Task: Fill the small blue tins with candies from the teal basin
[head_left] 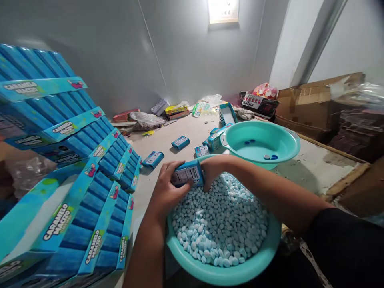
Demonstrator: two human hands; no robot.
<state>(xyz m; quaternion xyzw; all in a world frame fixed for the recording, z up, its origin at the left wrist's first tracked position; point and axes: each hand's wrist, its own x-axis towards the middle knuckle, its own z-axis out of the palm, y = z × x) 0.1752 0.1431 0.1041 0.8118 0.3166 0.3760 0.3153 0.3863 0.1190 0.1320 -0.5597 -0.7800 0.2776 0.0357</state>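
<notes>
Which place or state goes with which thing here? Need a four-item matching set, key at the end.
Things
1. Small rounded pale-blue and white pieces
2. Bare right hand
3. Glowing rectangular white lamp
4. Bare left hand

Places and states
A. High on the smooth grey wall
B. Gripping a small blue printed cardboard box
C. Heaped in the nearer round turquoise plastic basin
D. Beside one end of the held box

Pairs: 1-C, 2-D, 3-A, 4-B
</notes>
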